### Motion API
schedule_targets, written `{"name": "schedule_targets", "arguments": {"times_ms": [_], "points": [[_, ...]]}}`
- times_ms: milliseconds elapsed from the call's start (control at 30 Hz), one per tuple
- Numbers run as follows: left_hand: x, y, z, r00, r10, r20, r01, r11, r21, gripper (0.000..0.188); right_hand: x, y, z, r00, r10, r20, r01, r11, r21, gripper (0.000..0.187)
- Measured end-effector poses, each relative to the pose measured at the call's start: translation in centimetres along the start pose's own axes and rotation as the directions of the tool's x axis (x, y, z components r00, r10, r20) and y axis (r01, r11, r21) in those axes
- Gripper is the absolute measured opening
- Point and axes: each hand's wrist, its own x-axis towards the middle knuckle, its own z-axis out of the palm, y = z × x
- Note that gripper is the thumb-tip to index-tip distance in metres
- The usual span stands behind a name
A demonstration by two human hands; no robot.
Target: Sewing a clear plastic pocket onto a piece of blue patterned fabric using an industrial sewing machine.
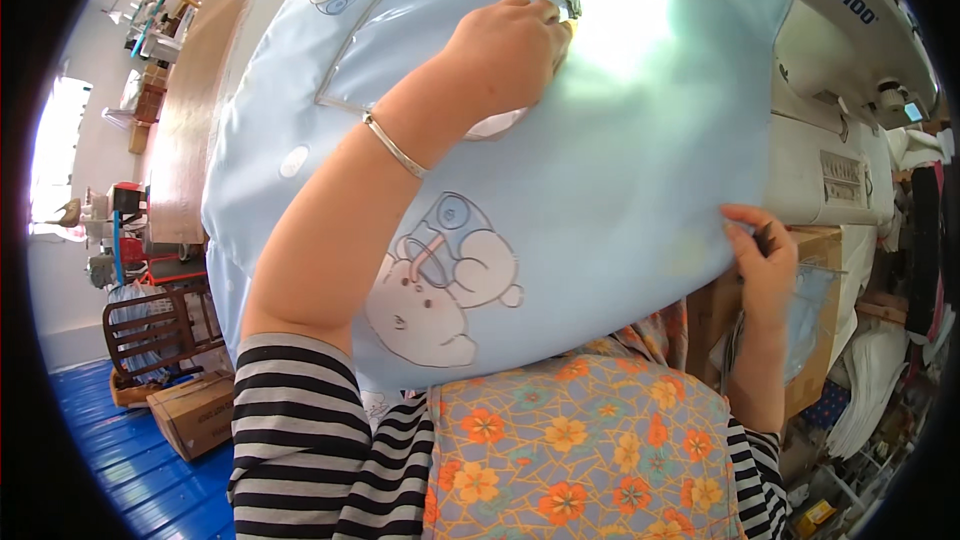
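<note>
A wide light blue fabric sheet [620,180] with printed cartoon bears lies across the sewing machine bed and hangs toward my lap. Close beside the presser foot [572,8], my left hand [510,52] presses on the fabric with its fingers bunched; its fingertips are partly hidden. Beneath and left of that hand is a shiny panel [400,50] edged with a pale strip. At the sheet's right edge, my right hand [768,255] pinches the fabric between thumb and fingers. One printed bear [430,290] shows near my left forearm.
The sewing machine head [800,0] overhangs the far right, its lamp lighting the fabric. A wooden table [190,110] extends at left. A chair [160,330] and cardboard box [195,410] stand on the blue floor. Another carton [815,320] and white cloth pieces [870,390] sit at right.
</note>
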Motion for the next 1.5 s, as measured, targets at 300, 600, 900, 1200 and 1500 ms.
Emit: {"name": "schedule_targets", "arguments": {"times_ms": [300, 600, 900, 1200, 1500], "points": [[-1.0, 1.0, 0.7, 0.997, -0.014, -0.07, 0.012, 1.0, -0.022, 0.045, 6.8, -2.9, -4.3, 0.988, -0.136, -0.078, 0.125, 0.984, -0.13, 0.021], [-0.8, 0.8, 2.5, 0.975, -0.007, -0.222, -0.005, 0.999, -0.053, 0.04, 10.1, -4.1, -4.2, 0.965, -0.26, 0.019, 0.231, 0.821, -0.523, 0.02], [-6.0, 2.5, 2.0, 0.957, 0.087, -0.276, -0.173, 0.936, -0.306, 0.037, 8.0, -7.4, 6.6, 0.586, -0.683, 0.436, 0.803, 0.418, -0.425, 0.023], [-18.3, -4.4, -0.4, 0.899, -0.28, -0.338, 0.235, 0.957, -0.168, 0.032, 10.0, -5.7, 12.2, 0.281, -0.817, 0.504, 0.919, 0.077, -0.388, 0.011], [-19.8, -6.6, 1.0, 0.857, -0.286, -0.43, 0.293, 0.955, -0.051, 0.024, 10.3, -5.5, 12.2, 0.277, -0.79, 0.548, 0.908, 0.03, -0.417, 0.013]]}}
